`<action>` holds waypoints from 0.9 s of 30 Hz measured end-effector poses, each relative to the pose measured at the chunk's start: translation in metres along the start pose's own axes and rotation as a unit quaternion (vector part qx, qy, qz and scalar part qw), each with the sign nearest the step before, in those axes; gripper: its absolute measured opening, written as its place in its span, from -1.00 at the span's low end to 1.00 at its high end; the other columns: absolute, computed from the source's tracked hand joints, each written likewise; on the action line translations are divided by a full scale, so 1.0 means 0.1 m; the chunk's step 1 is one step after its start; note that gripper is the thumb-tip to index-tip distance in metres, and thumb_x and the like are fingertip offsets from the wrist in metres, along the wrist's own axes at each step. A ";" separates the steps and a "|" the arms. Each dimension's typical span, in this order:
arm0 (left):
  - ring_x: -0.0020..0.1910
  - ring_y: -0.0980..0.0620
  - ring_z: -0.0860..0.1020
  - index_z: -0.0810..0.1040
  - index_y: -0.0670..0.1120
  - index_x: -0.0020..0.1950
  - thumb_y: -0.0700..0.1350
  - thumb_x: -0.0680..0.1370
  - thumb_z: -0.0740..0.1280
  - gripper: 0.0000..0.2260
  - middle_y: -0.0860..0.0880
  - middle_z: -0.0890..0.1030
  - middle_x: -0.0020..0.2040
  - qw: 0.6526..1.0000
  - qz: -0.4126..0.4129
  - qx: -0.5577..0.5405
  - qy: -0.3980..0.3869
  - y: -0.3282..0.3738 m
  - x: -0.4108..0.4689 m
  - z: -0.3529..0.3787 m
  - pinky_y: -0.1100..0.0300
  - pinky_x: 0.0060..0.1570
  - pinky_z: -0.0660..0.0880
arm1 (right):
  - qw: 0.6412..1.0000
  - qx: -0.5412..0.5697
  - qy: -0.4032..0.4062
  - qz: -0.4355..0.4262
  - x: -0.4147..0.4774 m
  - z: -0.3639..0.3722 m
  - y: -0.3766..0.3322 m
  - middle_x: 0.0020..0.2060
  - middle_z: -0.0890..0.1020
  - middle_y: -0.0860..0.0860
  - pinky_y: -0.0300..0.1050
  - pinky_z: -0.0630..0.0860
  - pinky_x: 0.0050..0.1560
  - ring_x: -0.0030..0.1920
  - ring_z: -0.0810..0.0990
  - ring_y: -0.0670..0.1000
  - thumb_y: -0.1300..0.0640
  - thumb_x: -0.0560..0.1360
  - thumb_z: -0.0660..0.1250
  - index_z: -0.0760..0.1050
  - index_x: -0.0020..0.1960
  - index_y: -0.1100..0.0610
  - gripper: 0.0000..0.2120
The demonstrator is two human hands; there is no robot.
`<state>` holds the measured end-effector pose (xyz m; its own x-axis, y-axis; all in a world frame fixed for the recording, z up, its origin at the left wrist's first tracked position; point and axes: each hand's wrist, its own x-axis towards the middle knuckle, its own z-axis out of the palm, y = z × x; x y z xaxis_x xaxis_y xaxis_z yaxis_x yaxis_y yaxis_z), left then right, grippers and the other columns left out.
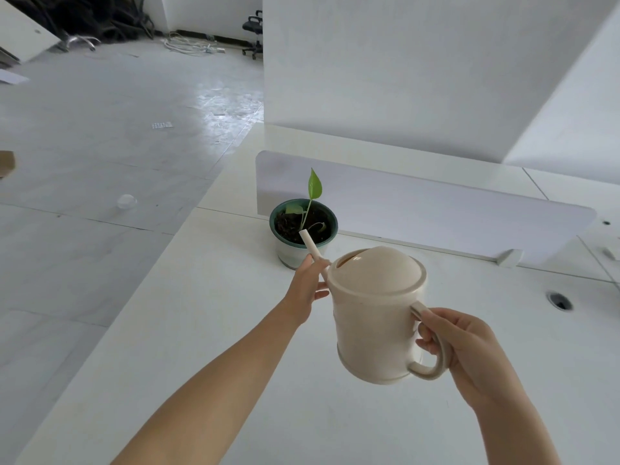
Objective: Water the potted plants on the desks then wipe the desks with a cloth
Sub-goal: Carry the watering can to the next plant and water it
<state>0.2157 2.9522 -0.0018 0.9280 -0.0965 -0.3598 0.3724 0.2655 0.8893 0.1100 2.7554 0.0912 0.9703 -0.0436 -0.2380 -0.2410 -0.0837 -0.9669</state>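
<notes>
A cream watering can (375, 313) is held tilted above the white desk (208, 347). My right hand (469, 350) grips its loop handle. My left hand (307, 286) steadies the base of the thin spout, fingers around it. The spout's tip reaches over the dark soil of a small potted plant (303, 229), a green-rimmed pot with one upright green leaf and a smaller drooping one. The pot stands against the low white divider (436, 209). No water stream is visible. No cloth is in view.
The desk's left edge runs diagonally down to grey floor tiles (100, 162). A round cable hole (559, 301) sits in the desk at right. Behind the divider lie more desk surface and a white wall. An office chair (254, 28) and loose cables (191, 45) are far back.
</notes>
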 end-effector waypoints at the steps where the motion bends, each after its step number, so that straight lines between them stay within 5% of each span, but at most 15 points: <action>1: -0.09 -0.04 0.51 0.41 -0.04 0.02 0.01 0.40 0.25 -0.76 -0.05 0.46 -0.02 1.000 -0.002 -0.003 -0.003 0.01 0.03 -0.02 0.15 -0.08 0.44 | 1.000 -0.008 0.004 0.000 0.02 0.02 -0.02 -0.54 0.46 -0.02 -0.08 0.32 -0.17 -0.47 0.39 -0.09 -0.38 -0.23 0.51 0.46 -0.23 0.50 0.01; 8: -0.09 -0.03 0.54 0.44 0.00 0.00 0.02 0.43 0.25 -0.81 -0.01 0.51 -0.04 0.999 -0.020 -0.014 -0.024 -0.01 0.21 0.02 0.09 0.01 0.44 | 0.999 -0.028 0.025 -0.007 0.13 0.10 -0.17 -0.54 0.45 -0.04 -0.09 0.34 -0.19 -0.45 0.40 -0.07 -0.38 -0.22 0.51 0.52 -0.26 0.33 -0.13; 14: -0.09 0.00 0.52 0.42 -0.02 0.05 -0.04 0.52 0.21 -0.86 -0.03 0.50 -0.03 0.999 -0.021 -0.027 -0.037 0.09 0.30 0.10 0.12 -0.01 0.44 | 0.999 -0.028 0.038 -0.017 0.17 0.13 -0.20 -0.55 0.46 -0.05 -0.31 0.43 -0.38 -0.47 0.40 -0.09 -0.38 -0.22 0.51 0.56 -0.40 0.19 -0.30; 22: -0.07 -0.02 0.51 0.43 -0.04 0.05 -0.09 0.52 0.22 -0.87 -0.03 0.47 -0.01 0.999 -0.009 -0.053 -0.010 0.12 0.27 -0.17 0.16 -0.06 0.45 | 0.999 -0.012 0.031 -0.009 0.23 0.30 -0.15 -0.55 0.46 -0.03 -0.34 0.41 -0.43 -0.51 0.38 -0.09 -0.37 -0.22 0.52 0.56 -0.32 0.27 -0.21; 27: -0.10 0.01 0.52 0.42 -0.09 0.14 -0.10 0.52 0.20 -0.79 -0.01 0.48 -0.06 0.999 -0.002 -0.047 0.011 0.20 0.18 -0.34 0.20 -0.16 0.44 | 1.000 -0.026 0.016 -0.001 0.25 0.45 -0.12 -0.55 0.46 -0.03 -0.17 0.37 -0.27 -0.50 0.38 -0.08 -0.38 -0.21 0.51 0.52 -0.24 0.39 -0.09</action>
<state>0.2400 2.9881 0.0002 0.9255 -0.0766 -0.3709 0.3731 0.3536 0.8578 0.1383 2.8006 0.0928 0.9696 -0.0745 -0.2332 -0.2415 -0.1344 -0.9610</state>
